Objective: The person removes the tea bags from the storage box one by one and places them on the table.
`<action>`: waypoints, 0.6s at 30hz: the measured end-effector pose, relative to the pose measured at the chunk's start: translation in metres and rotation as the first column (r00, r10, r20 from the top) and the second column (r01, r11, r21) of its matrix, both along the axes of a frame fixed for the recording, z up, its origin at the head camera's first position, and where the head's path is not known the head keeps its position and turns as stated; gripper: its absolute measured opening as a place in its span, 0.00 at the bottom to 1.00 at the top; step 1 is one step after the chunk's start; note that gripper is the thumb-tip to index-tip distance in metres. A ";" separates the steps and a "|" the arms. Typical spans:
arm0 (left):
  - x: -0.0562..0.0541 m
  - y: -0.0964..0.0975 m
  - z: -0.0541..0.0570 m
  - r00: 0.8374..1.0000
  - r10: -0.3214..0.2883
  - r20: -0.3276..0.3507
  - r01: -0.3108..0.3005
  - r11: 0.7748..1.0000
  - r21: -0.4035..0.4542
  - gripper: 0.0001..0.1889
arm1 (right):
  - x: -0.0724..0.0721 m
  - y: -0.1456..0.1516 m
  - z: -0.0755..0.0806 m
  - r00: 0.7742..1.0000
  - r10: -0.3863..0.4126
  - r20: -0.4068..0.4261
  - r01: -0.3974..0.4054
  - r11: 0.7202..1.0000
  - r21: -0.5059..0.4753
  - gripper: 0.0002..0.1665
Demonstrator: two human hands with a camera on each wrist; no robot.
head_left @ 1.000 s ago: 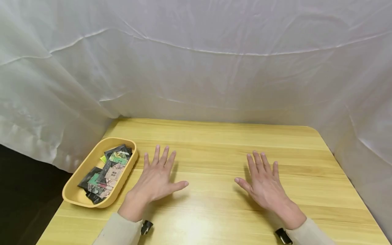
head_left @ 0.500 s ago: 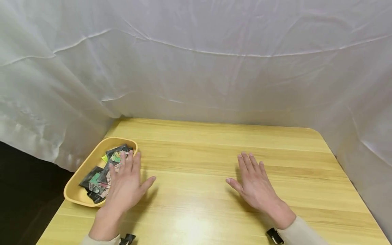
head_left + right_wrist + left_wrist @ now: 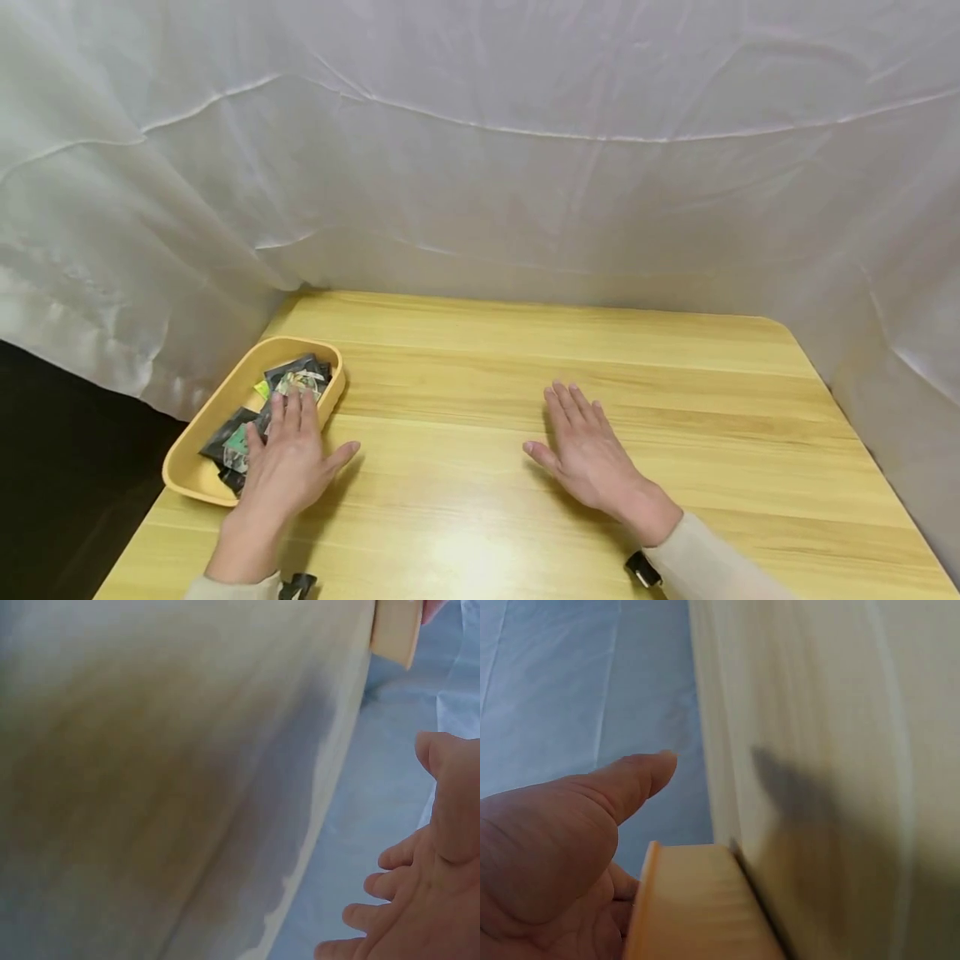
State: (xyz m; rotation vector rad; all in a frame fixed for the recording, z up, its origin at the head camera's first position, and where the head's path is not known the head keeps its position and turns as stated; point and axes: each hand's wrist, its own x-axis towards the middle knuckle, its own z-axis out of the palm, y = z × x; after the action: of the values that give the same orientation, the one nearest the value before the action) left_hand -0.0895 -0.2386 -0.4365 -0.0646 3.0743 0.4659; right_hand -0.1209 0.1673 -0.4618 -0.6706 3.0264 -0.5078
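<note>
My left hand point(image 3: 288, 467) hovers over the near right rim of a yellow tray point(image 3: 191, 467), fingers extended above the packets and thumb out to the right. Several dark flat packets point(image 3: 225, 437) with printed labels lie in the tray, partly hidden by that hand. In the left wrist view the tray's outer wall point(image 3: 701, 900) stands close beside the left hand point(image 3: 547, 847). My right hand point(image 3: 588, 458) is over the middle of the table with straight fingers, holding nothing. The right wrist view has the right hand point(image 3: 442, 855) above the table, away from the tray point(image 3: 397, 630).
The wooden table point(image 3: 465, 367) has its far edge against a pale hanging curtain point(image 3: 525, 192), which also closes off both sides. The tray sits at the table's left edge, beside a dark area point(image 3: 60, 483).
My left hand has moved left from the bare table to over the tray. My right hand has drifted left and its fingers have come closer together. The packets stay put.
</note>
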 end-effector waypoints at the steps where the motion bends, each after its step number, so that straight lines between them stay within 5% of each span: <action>1: 0.000 0.001 -0.002 1.000 0.002 0.001 -0.002 1.000 -0.002 0.59 | 0.000 0.000 -0.001 1.000 0.007 0.005 -0.007 1.000 -0.001 0.53; 18: -0.011 0.024 -0.002 0.994 -0.087 -0.072 0.085 0.996 -0.031 0.55 | -0.003 -0.024 0.004 0.993 0.115 0.008 -0.115 0.993 -0.013 0.51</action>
State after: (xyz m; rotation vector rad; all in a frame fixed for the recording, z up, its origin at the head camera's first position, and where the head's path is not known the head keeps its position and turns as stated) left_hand -0.1008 -0.2146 -0.4389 0.0862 3.1396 0.4309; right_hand -0.1237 0.1435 -0.4576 -0.8350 2.9563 -0.5242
